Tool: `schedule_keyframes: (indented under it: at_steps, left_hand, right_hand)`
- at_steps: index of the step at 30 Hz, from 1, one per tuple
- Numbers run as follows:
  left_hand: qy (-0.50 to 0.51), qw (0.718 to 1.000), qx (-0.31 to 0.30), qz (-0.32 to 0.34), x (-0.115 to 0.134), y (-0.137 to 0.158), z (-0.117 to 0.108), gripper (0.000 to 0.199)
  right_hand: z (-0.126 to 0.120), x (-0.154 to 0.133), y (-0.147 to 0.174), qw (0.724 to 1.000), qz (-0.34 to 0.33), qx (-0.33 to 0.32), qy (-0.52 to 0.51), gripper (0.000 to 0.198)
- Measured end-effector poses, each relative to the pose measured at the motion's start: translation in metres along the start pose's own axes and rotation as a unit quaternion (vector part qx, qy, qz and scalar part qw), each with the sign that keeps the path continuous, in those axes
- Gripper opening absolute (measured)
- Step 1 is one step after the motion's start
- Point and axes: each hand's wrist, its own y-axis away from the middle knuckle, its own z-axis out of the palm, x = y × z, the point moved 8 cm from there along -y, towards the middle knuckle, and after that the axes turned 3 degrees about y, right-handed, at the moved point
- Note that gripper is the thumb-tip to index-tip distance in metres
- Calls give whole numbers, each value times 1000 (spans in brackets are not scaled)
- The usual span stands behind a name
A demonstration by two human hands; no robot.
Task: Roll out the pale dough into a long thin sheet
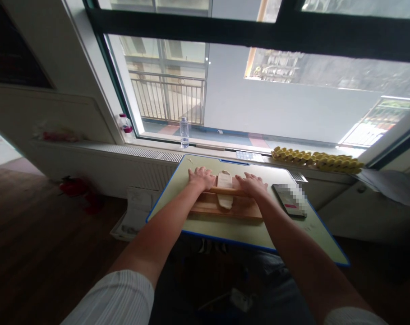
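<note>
A wooden rolling pin (225,192) lies crosswise over a long, flat strip of pale dough (225,180). The dough shows on both sides of the pin, on a reddish-brown wooden board (238,210). My left hand (202,178) rests over the pin's left end, fingers stretched forward and apart. Over the right end lies my right hand (252,183), also with its fingers extended. Both palms press on the pin, and they hide its ends.
The board stands on a pale green table (198,225) with blue edging. A dark-edged tablet-like object (289,201), partly blurred, lies right of the board. On the windowsill are a clear bottle (184,133) and yellow egg trays (316,160). A red fire extinguisher (79,192) stands at left.
</note>
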Motion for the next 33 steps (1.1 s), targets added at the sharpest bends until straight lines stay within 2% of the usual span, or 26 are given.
schedule_keyframes:
  at_steps: [3, 10, 16, 21, 27, 33]
  left_hand:
    - [-1, 1000, 9, -6, 0, -7, -2, 59]
    - [7, 999, 23, -43, -4, -18, -2, 62]
    - [21, 996, -17, -86, -6, -22, 2, 68]
    - [0, 998, -46, -41, 2, -19, 4, 68]
    - [-19, 999, -8, 38, 16, -11, -1, 59]
    - [5, 998, -42, 44, 12, -7, 9, 63]
  right_hand:
    - [-1, 3, -6, 998, 30, 5, -46, 81]
    - [0, 0, -12, 999, 31, -5, -31, 74]
    - [0, -1, -8, 999, 24, 1, -27, 72]
    - [1, -1, -3, 999, 21, -7, -30, 73]
    - [0, -1, 9, 999, 15, -7, -29, 70]
    - [-5, -5, 23, 1000, 4, -4, -17, 69]
